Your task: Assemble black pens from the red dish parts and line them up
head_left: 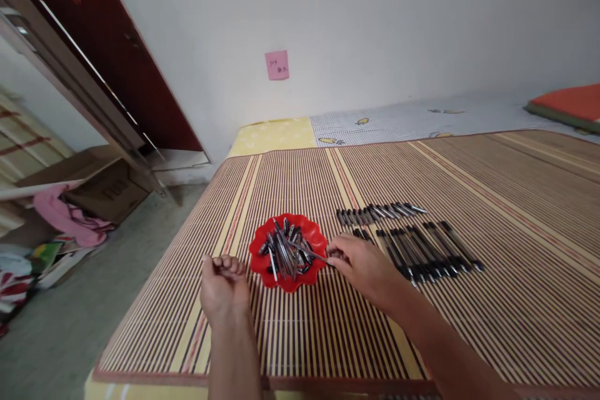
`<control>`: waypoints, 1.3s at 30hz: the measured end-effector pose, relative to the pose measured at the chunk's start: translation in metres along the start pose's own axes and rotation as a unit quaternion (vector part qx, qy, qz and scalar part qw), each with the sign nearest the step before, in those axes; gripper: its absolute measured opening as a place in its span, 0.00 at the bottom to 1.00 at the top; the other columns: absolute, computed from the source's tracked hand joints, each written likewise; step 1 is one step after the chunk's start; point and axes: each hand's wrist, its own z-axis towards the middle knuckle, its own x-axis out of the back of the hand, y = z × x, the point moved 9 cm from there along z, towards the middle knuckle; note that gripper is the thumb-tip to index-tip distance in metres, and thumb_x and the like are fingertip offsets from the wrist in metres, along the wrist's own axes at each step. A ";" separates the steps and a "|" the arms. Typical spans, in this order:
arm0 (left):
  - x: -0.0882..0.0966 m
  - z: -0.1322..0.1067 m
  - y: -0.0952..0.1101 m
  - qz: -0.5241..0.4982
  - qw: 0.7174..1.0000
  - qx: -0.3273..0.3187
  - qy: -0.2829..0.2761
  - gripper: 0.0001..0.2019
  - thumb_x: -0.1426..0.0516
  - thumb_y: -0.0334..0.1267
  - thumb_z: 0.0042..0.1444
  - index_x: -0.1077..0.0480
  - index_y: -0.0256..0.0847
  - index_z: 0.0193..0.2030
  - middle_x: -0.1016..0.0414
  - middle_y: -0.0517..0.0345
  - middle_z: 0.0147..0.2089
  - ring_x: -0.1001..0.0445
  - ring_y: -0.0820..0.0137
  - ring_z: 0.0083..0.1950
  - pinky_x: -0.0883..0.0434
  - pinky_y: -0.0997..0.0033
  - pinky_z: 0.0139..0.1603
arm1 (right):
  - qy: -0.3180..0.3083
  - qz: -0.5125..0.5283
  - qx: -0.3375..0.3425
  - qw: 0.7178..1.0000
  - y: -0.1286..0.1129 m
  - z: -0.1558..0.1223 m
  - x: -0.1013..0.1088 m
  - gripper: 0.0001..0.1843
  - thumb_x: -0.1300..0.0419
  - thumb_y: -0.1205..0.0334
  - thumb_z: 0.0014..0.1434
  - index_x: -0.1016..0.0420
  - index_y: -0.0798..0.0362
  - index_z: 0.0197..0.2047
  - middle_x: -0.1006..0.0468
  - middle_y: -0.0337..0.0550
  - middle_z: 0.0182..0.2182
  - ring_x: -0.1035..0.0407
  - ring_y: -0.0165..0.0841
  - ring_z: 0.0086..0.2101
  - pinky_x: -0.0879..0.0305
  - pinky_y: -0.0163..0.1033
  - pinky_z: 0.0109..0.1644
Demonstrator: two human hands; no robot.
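A red scalloped bowl (319, 234) sits on the striped mat, holding many loose pen parts (285, 256), dark and silvery. My right hand (363, 262) is at the bowl's right rim, thumb and fingers pinched on a pen refill (309, 251), a slender dark stick whose far end lies over the heap. To the left of the bowl, my left hand (224, 284) is turned palm up with its fingers loosely curled, and nothing shows in it. Right of the bowl lies a row of short dark pen caps (370, 215). Nearer me is a row of long black pens (426, 253), partly behind my right hand.
The striped mat (290, 337) covers a bed that meets a white wall with a pink note (277, 65). A folded orange cloth (569, 103) lies at the far right. Off the left edge are a cardboard box (117, 190) and a pink cloth (70, 219).
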 end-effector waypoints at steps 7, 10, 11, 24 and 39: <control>-0.003 0.000 -0.006 -0.004 1.000 0.026 -0.006 0.11 0.47 0.38 0.64 0.35 0.39 0.29 0.40 0.65 0.22 0.41 0.77 0.20 0.41 0.79 0.22 | -0.030 -0.162 0.011 0.986 -0.011 0.027 -0.025 0.07 0.39 0.74 0.56 0.25 0.52 0.36 0.22 0.48 0.36 0.28 0.41 0.38 0.35 0.44 0.41; -0.003 -0.001 -0.008 -0.009 0.999 0.044 0.009 0.11 0.49 0.34 0.64 0.34 0.38 0.30 0.40 0.65 0.22 0.41 0.78 0.20 0.41 0.79 0.22 | -0.003 -0.198 0.015 0.980 -0.020 0.035 -0.024 0.10 0.43 0.76 0.57 0.24 0.54 0.38 0.23 0.50 0.37 0.28 0.42 0.38 0.34 0.45 0.41; -0.003 -0.002 -0.009 -0.009 0.999 0.050 0.011 0.10 0.49 0.34 0.63 0.34 0.38 0.30 0.39 0.65 0.22 0.41 0.78 0.20 0.41 0.79 0.22 | 0.007 -0.198 0.020 0.980 -0.026 0.038 -0.025 0.11 0.43 0.76 0.58 0.23 0.54 0.39 0.23 0.52 0.37 0.28 0.43 0.39 0.33 0.45 0.41; -0.012 -0.010 -0.014 -0.014 0.997 0.076 0.021 0.10 0.50 0.30 0.63 0.33 0.36 0.30 0.37 0.63 0.22 0.40 0.78 0.20 0.41 0.79 0.22 | -0.144 -0.152 -0.040 0.977 -0.053 0.048 -0.093 0.07 0.36 0.66 0.54 0.19 0.59 0.36 0.17 0.57 0.35 0.21 0.47 0.38 0.30 0.44 0.41; -0.019 -0.013 -0.013 0.009 0.998 0.059 -0.007 0.04 0.42 0.32 0.57 0.29 0.35 0.31 0.33 0.61 0.24 0.36 0.78 0.22 0.39 0.80 0.23 | -0.102 -0.085 -0.083 0.988 -0.022 0.037 -0.052 0.08 0.42 0.67 0.56 0.28 0.53 0.26 0.24 0.44 0.25 0.30 0.34 0.28 0.44 0.37 0.30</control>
